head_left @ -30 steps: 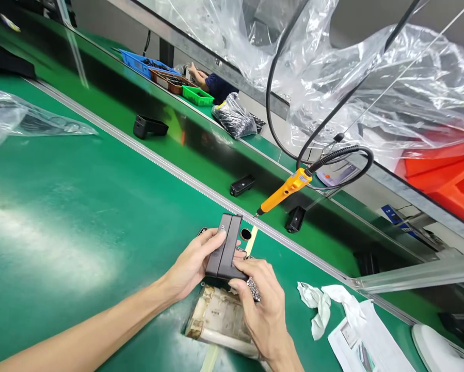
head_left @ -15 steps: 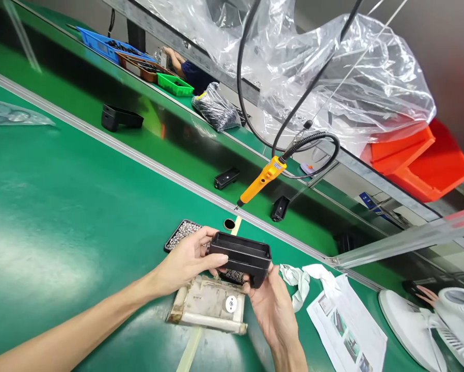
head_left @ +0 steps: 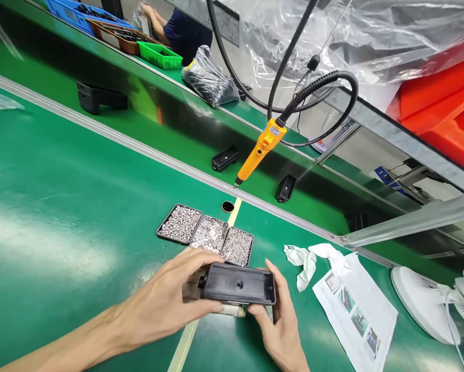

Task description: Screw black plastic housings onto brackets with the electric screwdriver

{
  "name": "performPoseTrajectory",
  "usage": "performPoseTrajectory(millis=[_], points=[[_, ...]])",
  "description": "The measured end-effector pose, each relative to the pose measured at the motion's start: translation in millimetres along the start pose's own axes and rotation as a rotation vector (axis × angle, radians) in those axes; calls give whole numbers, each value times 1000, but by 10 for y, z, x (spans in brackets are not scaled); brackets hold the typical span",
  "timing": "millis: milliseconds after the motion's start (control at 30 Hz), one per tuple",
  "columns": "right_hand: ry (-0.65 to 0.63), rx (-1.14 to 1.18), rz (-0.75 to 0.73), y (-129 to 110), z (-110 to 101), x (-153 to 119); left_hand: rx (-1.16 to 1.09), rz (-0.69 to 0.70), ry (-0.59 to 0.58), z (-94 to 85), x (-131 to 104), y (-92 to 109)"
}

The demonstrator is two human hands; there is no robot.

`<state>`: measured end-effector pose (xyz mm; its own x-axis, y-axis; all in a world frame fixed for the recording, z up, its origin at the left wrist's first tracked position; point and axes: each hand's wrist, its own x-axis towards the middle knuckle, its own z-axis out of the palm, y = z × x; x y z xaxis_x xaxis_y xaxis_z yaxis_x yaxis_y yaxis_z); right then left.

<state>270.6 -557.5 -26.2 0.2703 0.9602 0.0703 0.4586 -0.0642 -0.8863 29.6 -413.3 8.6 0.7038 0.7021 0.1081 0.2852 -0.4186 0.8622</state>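
Note:
A black plastic housing [head_left: 224,285], shaped like a shallow open box with a hole in its floor, is held between both my hands. My left hand [head_left: 165,292] grips its left end, thumb along the near side. At the right end, my right hand [head_left: 276,320] closes its thumb and fingers round the corner. Beneath the housing lies a worn, pale fixture block [head_left: 234,310], mostly covered now. Just beyond are three small black trays of metal parts: a left tray [head_left: 180,223], a middle tray [head_left: 209,233] and a right tray [head_left: 238,246].
A yellow electric screwdriver [head_left: 260,150] hangs on a cable above the bench. Similar black housings [head_left: 225,157] lie past the metal rail. Crumpled cloths [head_left: 301,263], a printed sheet [head_left: 357,310] and a white fan [head_left: 425,305] are at right. Across the bench, another person [head_left: 185,33] handles a bag.
Both hands have lowered the housing toward me and over the fixture block, turning its open side up to view. The trays behind are uncovered. The camera view has shifted.

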Motion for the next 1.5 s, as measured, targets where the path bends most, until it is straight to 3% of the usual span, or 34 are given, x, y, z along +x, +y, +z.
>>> performPoseTrajectory(millis=[100,333,567,700,1100,1500], points=[[-76,-76,-52,-27,-14,9,47,45,22,10,-72,-117],[-111,-267,-156,-59,-27,-28,176,131,-3,26,-148,-328],[-155,-329,-145,-145,-61,-9,274,268,-69,-40,-106,-304],[-148,-312,-266,-102,-8,-1,312,349,-26,-15,-80,-286],[-124,-264,-434,37,54,128,227,362,-20,24,-42,-305],[-106,-207,-407,25,87,152,220,349,-16,90,-77,-334]])
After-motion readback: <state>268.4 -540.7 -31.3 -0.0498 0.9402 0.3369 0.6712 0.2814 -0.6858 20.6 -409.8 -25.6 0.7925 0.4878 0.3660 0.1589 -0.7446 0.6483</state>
